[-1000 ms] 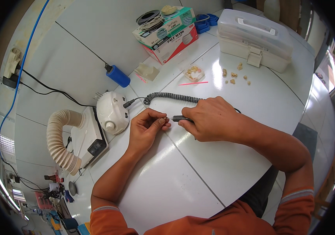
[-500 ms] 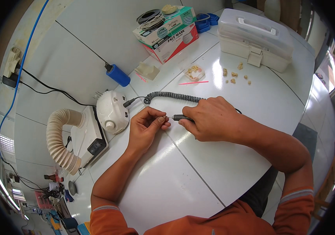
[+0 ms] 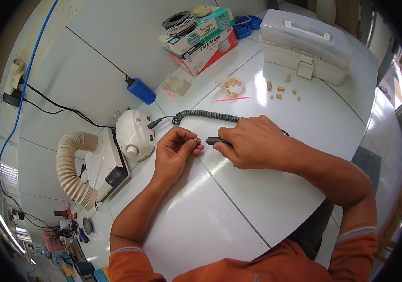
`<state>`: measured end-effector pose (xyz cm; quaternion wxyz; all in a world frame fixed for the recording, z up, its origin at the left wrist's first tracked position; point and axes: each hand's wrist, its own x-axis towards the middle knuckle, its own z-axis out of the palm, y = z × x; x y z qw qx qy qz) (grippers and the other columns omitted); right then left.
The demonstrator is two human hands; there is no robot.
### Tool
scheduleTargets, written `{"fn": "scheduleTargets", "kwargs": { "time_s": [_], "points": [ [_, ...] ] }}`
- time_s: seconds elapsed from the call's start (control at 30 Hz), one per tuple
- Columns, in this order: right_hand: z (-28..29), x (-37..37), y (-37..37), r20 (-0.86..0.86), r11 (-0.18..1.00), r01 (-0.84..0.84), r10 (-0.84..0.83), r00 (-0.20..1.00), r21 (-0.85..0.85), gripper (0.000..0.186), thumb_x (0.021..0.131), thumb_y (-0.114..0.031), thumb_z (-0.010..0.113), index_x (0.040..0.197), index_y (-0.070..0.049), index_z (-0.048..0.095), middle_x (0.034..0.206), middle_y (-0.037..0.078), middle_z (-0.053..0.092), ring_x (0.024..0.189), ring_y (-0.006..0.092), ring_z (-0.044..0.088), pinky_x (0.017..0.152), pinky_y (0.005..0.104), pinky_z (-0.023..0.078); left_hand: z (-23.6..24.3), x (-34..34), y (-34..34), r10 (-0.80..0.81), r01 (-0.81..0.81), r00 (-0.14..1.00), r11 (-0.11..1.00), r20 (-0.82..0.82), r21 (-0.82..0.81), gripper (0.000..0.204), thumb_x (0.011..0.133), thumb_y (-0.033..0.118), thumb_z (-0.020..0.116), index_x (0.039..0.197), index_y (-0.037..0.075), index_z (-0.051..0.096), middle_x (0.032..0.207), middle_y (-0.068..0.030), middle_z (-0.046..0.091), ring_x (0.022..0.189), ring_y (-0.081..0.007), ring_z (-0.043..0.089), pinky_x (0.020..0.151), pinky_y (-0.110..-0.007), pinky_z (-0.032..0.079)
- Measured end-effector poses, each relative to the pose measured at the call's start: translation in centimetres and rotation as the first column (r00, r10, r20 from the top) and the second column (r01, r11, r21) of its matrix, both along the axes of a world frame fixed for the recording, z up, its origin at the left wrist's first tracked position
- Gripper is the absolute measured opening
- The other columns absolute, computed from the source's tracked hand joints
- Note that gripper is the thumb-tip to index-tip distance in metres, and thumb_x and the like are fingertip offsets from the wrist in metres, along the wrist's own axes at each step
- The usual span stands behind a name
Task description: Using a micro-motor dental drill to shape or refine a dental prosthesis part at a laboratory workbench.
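My right hand (image 3: 252, 144) is closed around a dark rotary handpiece (image 3: 216, 140), whose thin metal bit points left. At the bit's tip, my left hand (image 3: 176, 149) pinches a tiny piece between thumb and fingers; the fingertips cover most of it, so its kind does not show. Both hands are close together over the white tabletop. A coiled grey cord (image 3: 210, 114) runs behind them to a white control unit (image 3: 135, 135) with a round knob, left of my left hand.
A ribbed hose (image 3: 72, 164) on a white machine stands at left. Beyond my hands are a small container (image 3: 232, 88) of yellowish pieces, a pink stick (image 3: 231, 99) and loose yellowish lumps (image 3: 280, 88). Farther back stand mask boxes (image 3: 205, 51), a lidded case (image 3: 304, 44) and a blue cylinder (image 3: 142, 90).
Almost nothing differs. Both hands keep the same hold, with the handpiece tip still at the pinched piece; the whole view has shifted very slightly.
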<state>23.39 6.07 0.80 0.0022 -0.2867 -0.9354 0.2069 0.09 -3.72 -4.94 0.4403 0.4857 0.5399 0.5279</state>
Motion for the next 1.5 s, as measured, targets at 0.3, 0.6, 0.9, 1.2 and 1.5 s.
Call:
{"fn": "scheduleTargets", "kwargs": {
  "time_s": [0.3, 0.6, 0.9, 1.2, 1.5],
  "points": [
    [0.1, 0.12, 0.18, -0.037, 0.998, 0.028, -0.03, 0.999, -0.05, 0.041, 0.104, -0.04, 0.053, 0.096, -0.006, 0.075, 0.076, 0.016, 0.073, 0.076, 0.0361, 0.073, 0.073, 0.048, 0.058, 0.01, -0.03, 0.01, 0.022, -0.022, 1.0, 1.0, 0.013, -0.015, 0.007, 0.102, 0.001, 0.065, 0.108, -0.001, 0.062, 0.103, -0.0122, 0.069, 0.093, -0.0179, 0.072, 0.084, -0.029, 0.059],
    [0.14, 0.02, 0.1, -0.016, 0.999, 0.024, -0.024, 1.0, -0.03, 0.042, 0.104, -0.04, 0.053, 0.096, -0.006, 0.075, 0.076, 0.015, 0.073, 0.076, 0.0356, 0.074, 0.073, 0.0478, 0.058, -0.05, -0.05, 0.06, -0.005, 0.005, 1.0, 1.0, 0.006, -0.004, 0.008, 0.102, 0.002, 0.066, 0.109, -0.001, 0.063, 0.102, -0.0125, 0.07, 0.091, -0.0177, 0.072, 0.084, -0.029, 0.059],
    [0.13, -0.01, -0.05, -0.003, 1.0, 0.011, -0.011, 1.0, -0.022, 0.042, 0.104, -0.04, 0.053, 0.095, -0.006, 0.075, 0.076, 0.015, 0.073, 0.076, 0.0356, 0.074, 0.073, 0.0477, 0.059, 0.02, 0.13, -0.01, -0.014, 0.014, 1.0, 1.0, 0.0, -0.005, 0.007, 0.102, 0.001, 0.066, 0.107, -0.001, 0.064, 0.101, -0.0115, 0.07, 0.091, -0.0173, 0.072, 0.084, -0.029, 0.059],
    [-0.25, -0.16, -0.24, -0.022, 1.0, 0.025, -0.025, 0.999, 0.009, 0.04, 0.104, -0.04, 0.054, 0.094, -0.006, 0.074, 0.076, 0.015, 0.073, 0.076, 0.0356, 0.074, 0.072, 0.0474, 0.059, 0.28, 0.15, 0.02, -0.001, 0.001, 1.0, 1.0, 0.0, -0.023, 0.006, 0.102, 0.001, 0.066, 0.107, -0.001, 0.064, 0.101, -0.0119, 0.07, 0.089, -0.0177, 0.072, 0.083, -0.029, 0.059],
    [-0.29, -0.11, -0.28, -0.008, 1.0, 0.016, -0.016, 1.0, 0.016, 0.04, 0.104, -0.039, 0.054, 0.096, -0.007, 0.075, 0.078, 0.015, 0.073, 0.076, 0.0359, 0.074, 0.073, 0.0479, 0.06, 0.03, 0.07, -0.05, -0.01, 0.01, 1.0, 1.0, -0.002, -0.015, 0.006, 0.102, 0.001, 0.066, 0.107, -0.002, 0.064, 0.1, -0.0121, 0.069, 0.088, -0.0174, 0.072, 0.082, -0.03, 0.06]
  ]
}}
